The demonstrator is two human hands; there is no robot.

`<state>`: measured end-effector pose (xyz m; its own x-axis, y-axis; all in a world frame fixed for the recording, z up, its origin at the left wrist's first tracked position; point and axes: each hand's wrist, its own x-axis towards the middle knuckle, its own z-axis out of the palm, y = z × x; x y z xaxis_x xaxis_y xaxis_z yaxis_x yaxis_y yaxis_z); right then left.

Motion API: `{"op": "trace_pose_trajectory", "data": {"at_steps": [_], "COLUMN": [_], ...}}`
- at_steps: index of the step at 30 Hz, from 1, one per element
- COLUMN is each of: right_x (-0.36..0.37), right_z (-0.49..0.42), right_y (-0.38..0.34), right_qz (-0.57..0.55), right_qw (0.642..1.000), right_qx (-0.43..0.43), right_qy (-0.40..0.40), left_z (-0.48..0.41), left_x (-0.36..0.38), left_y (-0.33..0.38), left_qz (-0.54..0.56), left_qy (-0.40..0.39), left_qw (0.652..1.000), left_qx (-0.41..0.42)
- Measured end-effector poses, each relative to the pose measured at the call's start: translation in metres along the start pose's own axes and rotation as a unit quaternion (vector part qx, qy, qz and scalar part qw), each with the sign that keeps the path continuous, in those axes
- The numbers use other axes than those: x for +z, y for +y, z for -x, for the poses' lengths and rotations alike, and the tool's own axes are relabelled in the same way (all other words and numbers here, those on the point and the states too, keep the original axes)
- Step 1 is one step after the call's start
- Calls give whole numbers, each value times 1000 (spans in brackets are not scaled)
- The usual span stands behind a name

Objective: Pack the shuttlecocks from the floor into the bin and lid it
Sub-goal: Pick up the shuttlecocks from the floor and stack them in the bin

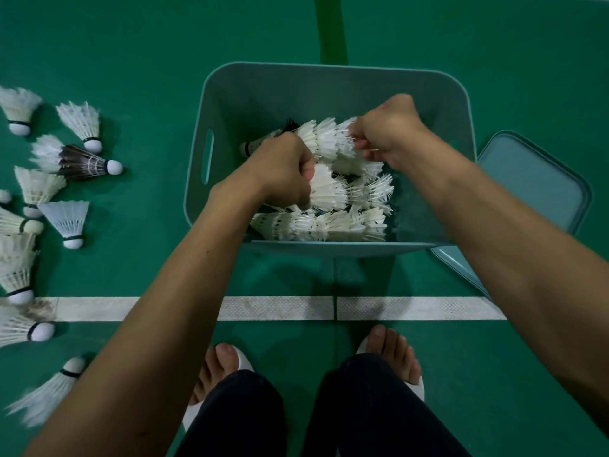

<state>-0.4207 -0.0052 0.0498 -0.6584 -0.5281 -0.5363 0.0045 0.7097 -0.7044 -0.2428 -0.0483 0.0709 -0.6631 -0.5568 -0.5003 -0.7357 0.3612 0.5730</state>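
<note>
A teal plastic bin [333, 84] stands on the green court floor, holding rows of nested white shuttlecocks [329, 222]. Both hands are inside it. My left hand [283, 169] is closed on the left end of a stacked row of shuttlecocks [324, 140]. At the row's right end, my right hand [385, 130] grips the feathers. A dark-feathered shuttlecock tip shows behind the row. The teal lid [540, 186] lies flat on the floor to the right of the bin. Several loose shuttlecocks [67, 222] lie scattered on the floor at the left.
A white court line [280, 308] runs across the floor in front of the bin. My two feet in white slippers [392, 354] stand just behind that line. A darker green stripe [333, 28] runs away beyond the bin.
</note>
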Motion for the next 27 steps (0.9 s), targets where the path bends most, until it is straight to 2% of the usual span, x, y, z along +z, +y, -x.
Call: {"op": "trace_pose_trajectory", "data": {"at_steps": [7,11,12,15,18,21,24,25,27], "right_x": [6,-19,-25,-34,-31,-38,-50,-51,-46], "right_z": [-1,15,24,54,62,54,49,49,48], "right_y": [-7,2,3,2,3,5,8,7,4], "right_qz": [-32,12,7,39,80,104,168,175,184], "right_qw": [999,992,992,998,993,990,957,949,946], "right_qx": [9,-45,-54,-46,-78,-89,-109,-114,-119], "right_qy": [-8,118,110,-11,-36,41,208,235,240], "left_z": [-11,-11,-11,-11,-10,-6,2,4,6], "left_x": [5,9,11,16,20,23,19,17,12], "left_y": [1,5,6,13,20,20,14,12,10], "left_qz": [34,60,67,86,87,107,129,130,149], "left_qy": [25,61,67,93,128,152,149,140,109], "left_qw": [998,994,993,988,982,977,978,980,983], "left_qx": [46,71,76,89,107,109,73,49,-16]}}
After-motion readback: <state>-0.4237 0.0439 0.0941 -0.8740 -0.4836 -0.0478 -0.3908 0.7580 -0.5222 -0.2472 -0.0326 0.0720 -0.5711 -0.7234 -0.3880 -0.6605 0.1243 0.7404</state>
